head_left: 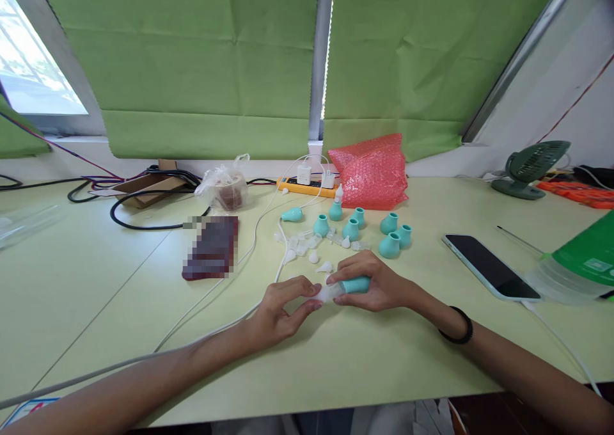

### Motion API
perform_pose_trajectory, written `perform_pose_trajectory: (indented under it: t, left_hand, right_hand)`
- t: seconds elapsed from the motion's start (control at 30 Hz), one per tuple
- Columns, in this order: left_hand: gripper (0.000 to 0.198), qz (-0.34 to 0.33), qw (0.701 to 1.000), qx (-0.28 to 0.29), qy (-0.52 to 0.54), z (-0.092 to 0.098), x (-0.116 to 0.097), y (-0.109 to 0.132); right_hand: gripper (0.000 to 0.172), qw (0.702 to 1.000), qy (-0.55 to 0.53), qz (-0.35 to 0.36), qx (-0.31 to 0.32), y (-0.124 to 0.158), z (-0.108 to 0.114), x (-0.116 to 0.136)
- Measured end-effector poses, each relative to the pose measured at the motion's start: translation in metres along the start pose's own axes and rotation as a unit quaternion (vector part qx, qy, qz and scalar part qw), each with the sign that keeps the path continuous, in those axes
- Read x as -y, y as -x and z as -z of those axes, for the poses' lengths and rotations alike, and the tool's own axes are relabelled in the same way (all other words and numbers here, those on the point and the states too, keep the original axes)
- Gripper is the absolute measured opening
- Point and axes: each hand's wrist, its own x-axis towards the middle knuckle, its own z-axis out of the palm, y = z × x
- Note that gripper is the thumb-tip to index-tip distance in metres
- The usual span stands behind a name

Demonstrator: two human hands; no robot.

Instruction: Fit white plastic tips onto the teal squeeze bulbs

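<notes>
My right hand (378,284) is closed around a teal rubber bulb (355,285) lying sideways just above the table. My left hand (283,307) pinches a clear plastic tip (325,293) at the bulb's open end; the two hands meet there. Just behind them lie several loose clear tips (302,243) and several more teal bulbs (389,244), most standing upright. One assembled bulb (291,215) lies on its side farther back.
A smartphone (489,265) lies screen-up to the right, on a white cable. A pink bubble-wrap bag (371,169), yellow power strip (307,185), small green fan (527,166), green pouch (585,249), a blurred dark-red item (211,246) and black cables (139,201) ring the pale green table (96,281).
</notes>
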Motion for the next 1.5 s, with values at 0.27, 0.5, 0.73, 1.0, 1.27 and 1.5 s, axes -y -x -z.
perform_pose_trajectory:
  t: [0.27, 0.5, 0.73, 1.0, 1.27, 1.5]
  left_hand:
    - [0.012, 0.025, 0.999, 0.032, -0.034, 0.0, 0.0, 0.003]
    - [0.016, 0.001, 0.998, 0.058, -0.036, 0.001, 0.001, 0.004]
    - [0.014, -0.009, 0.997, 0.054, -0.054, -0.001, 0.002, 0.005]
    - [0.02, -0.015, 0.997, -0.009, -0.069, 0.0, -0.003, 0.003]
    - [0.025, 0.091, 0.996, -0.008, 0.015, 0.008, -0.011, -0.003]
    - [0.034, 0.146, 0.986, -0.004, 0.085, 0.007, -0.009, -0.004]
  right_hand:
    - [0.024, 0.992, -0.1, -0.078, -0.004, 0.0, -0.005, -0.003]
    - [0.025, 0.984, -0.133, -0.121, 0.007, 0.0, -0.008, -0.003]
    - [0.025, 0.977, -0.156, -0.144, 0.026, 0.002, -0.012, -0.007]
    - [0.025, 0.94, -0.267, -0.21, 0.038, 0.0, -0.014, -0.001]
    - [0.03, 0.742, -0.595, -0.294, 0.091, -0.007, -0.023, 0.013]
    - [0.03, 0.69, -0.633, -0.339, 0.087, -0.009, -0.026, 0.019]
